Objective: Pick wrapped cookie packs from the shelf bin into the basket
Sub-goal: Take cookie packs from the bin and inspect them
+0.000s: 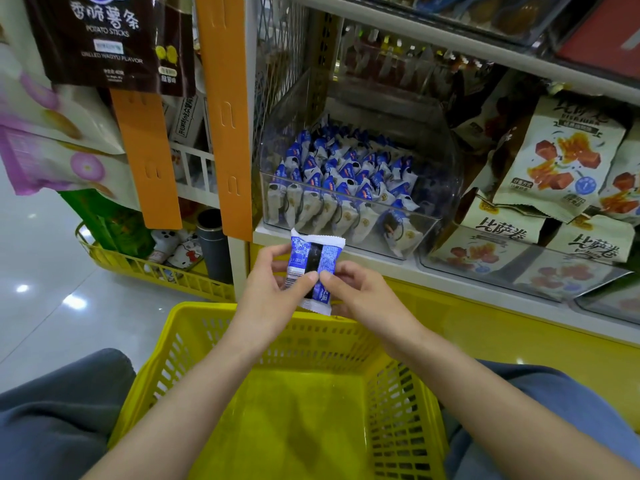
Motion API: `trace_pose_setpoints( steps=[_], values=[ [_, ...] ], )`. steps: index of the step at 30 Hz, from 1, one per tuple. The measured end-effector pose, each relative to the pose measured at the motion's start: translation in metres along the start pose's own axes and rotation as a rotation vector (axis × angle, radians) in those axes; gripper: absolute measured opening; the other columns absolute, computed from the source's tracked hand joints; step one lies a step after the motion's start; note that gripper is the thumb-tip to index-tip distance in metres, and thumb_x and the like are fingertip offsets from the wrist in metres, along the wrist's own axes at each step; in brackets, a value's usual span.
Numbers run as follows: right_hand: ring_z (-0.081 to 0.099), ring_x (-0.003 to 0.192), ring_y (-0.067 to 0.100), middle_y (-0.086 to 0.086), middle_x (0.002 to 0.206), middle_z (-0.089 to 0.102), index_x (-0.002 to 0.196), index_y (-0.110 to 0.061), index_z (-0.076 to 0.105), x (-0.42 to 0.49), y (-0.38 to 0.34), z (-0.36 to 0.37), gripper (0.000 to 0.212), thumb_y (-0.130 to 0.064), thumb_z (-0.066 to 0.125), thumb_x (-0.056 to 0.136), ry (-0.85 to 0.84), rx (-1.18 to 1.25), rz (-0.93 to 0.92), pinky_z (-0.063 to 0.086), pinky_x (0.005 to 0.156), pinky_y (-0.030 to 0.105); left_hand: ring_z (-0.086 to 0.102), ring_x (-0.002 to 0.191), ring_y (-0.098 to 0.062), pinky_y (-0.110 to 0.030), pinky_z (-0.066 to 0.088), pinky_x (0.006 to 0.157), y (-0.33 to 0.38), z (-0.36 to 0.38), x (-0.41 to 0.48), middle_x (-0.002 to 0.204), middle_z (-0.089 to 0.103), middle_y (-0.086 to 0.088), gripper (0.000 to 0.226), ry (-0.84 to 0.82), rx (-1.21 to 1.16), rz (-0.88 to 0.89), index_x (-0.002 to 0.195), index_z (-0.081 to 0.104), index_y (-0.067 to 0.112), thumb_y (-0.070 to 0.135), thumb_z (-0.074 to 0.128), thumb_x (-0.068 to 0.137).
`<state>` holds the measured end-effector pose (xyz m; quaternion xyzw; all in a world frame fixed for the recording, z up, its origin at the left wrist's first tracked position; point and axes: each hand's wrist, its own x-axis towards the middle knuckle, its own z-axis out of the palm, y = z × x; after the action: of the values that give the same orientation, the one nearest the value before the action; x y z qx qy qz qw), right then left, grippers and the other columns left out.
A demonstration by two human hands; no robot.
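The person held one wrapped cookie pack [313, 268] in both hands, above the far rim of the yellow basket [156, 375] and just near of the shelf edge. The left hand [273, 292] pinched the pack's left side between thumb and fingers. The right hand [360, 296] pinched its lower right part with thumb and forefinger; its other fingers were probably curled beneath, though they were hidden. The pack stood roughly upright, blue and white with a dark middle strip. Further off, the clear shelf bin [433, 174] held many like packs [346, 178] in rows. Snack bags [561, 161] lay to its right.
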<state>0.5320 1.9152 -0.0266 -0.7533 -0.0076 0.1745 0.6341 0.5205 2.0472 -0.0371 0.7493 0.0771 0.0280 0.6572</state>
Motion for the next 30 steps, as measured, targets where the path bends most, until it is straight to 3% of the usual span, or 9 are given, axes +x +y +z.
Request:
trace_pose_setpoints(
  steps=[3, 5, 10, 13, 16, 18, 22, 26, 30],
  values=[
    [0.063, 0.079, 0.014, 0.007, 0.093, 0.067, 0.100, -0.010, 0.057, 0.001, 0.003, 0.000, 0.014, -0.021, 0.054, 0.092, 0.028, 0.078, 0.036, 0.052, 0.073, 0.023, 0.054, 0.095, -0.012, -0.018, 0.046, 0.078, -0.004, 0.000, 0.000, 0.114, 0.052, 0.001, 0.050, 0.029, 0.124, 0.080, 0.117, 0.044, 0.021, 0.014, 0.073, 0.077],
    [0.063, 0.079, 0.018, 0.010, 0.090, 0.067, 0.094, -0.011, 0.053, 0.002, 0.003, 0.001, 0.013, -0.024, 0.054, 0.092, 0.045, 0.115, 0.047, 0.053, 0.080, 0.032, 0.052, 0.096, -0.009, -0.026, 0.046, 0.086, -0.007, 0.001, -0.001, 0.113, 0.055, 0.002, 0.043, 0.018, 0.179, 0.151, 0.110, 0.048, 0.024, 0.015, 0.073, 0.076],
    [0.064, 0.062, 0.007, 0.005, 0.076, 0.066, 0.086, -0.011, 0.047, 0.001, 0.001, 0.002, 0.015, -0.023, 0.053, 0.092, 0.056, 0.138, 0.009, 0.054, 0.062, 0.021, 0.057, 0.098, -0.011, -0.026, 0.047, 0.089, -0.011, 0.000, 0.000, 0.113, 0.060, 0.005, 0.037, -0.044, 0.309, 0.268, 0.119, 0.053, 0.020, 0.014, 0.064, 0.085],
    [0.065, 0.067, 0.010, 0.015, 0.091, 0.066, 0.091, -0.007, 0.045, 0.000, 0.001, 0.002, 0.016, -0.017, 0.057, 0.090, 0.060, 0.109, -0.009, 0.056, 0.068, 0.028, 0.056, 0.093, -0.008, -0.018, 0.042, 0.080, -0.015, -0.001, -0.003, 0.109, 0.057, 0.009, 0.037, -0.082, 0.397, 0.309, 0.128, 0.046, 0.020, 0.014, 0.051, 0.092],
    [0.065, 0.065, 0.004, 0.017, 0.109, 0.062, 0.111, 0.003, 0.042, -0.001, 0.001, 0.005, 0.031, -0.010, 0.058, 0.088, 0.046, 0.133, -0.027, 0.057, 0.061, 0.022, 0.057, 0.089, -0.016, -0.023, 0.039, 0.070, -0.017, -0.002, -0.005, 0.110, 0.059, 0.001, 0.039, -0.091, 0.478, 0.317, 0.131, 0.040, 0.019, 0.010, 0.044, 0.093],
    [0.065, 0.067, 0.004, 0.012, 0.114, 0.061, 0.122, 0.000, 0.040, -0.002, 0.002, 0.006, 0.038, -0.011, 0.057, 0.089, 0.022, 0.130, -0.041, 0.056, 0.061, 0.021, 0.058, 0.092, -0.020, -0.028, 0.042, 0.074, -0.015, -0.003, -0.004, 0.112, 0.061, -0.004, 0.038, -0.084, 0.506, 0.325, 0.131, 0.041, 0.018, 0.012, 0.043, 0.094],
    [0.066, 0.067, 0.006, 0.008, 0.107, 0.061, 0.120, -0.006, 0.043, -0.002, 0.003, 0.007, 0.030, -0.011, 0.052, 0.092, -0.049, 0.094, -0.078, 0.057, 0.063, 0.023, 0.061, 0.090, -0.026, -0.043, 0.047, 0.076, -0.011, -0.007, -0.004, 0.102, 0.065, -0.007, 0.029, -0.053, 0.610, 0.385, 0.124, 0.047, 0.017, 0.025, 0.041, 0.097],
    [0.067, 0.075, 0.011, -0.002, 0.101, 0.062, 0.114, -0.010, 0.044, -0.002, 0.008, 0.008, 0.025, -0.012, 0.054, 0.091, -0.059, 0.016, -0.145, 0.058, 0.066, 0.029, 0.061, 0.082, -0.027, -0.032, 0.040, 0.060, -0.013, -0.008, -0.002, 0.092, 0.066, -0.009, 0.026, 0.034, 0.738, 0.444, 0.119, 0.048, 0.015, 0.026, 0.039, 0.097],
    [0.068, 0.085, 0.021, 0.001, 0.103, 0.064, 0.112, -0.008, 0.045, -0.002, 0.014, 0.007, 0.027, -0.019, 0.057, 0.090, -0.023, -0.191, -0.198, 0.058, 0.072, 0.039, 0.062, 0.084, -0.026, -0.026, 0.033, 0.058, -0.014, -0.007, -0.003, 0.093, 0.065, -0.006, 0.025, 0.036, 0.842, 0.447, 0.117, 0.045, 0.016, 0.028, 0.036, 0.097]
  ],
)
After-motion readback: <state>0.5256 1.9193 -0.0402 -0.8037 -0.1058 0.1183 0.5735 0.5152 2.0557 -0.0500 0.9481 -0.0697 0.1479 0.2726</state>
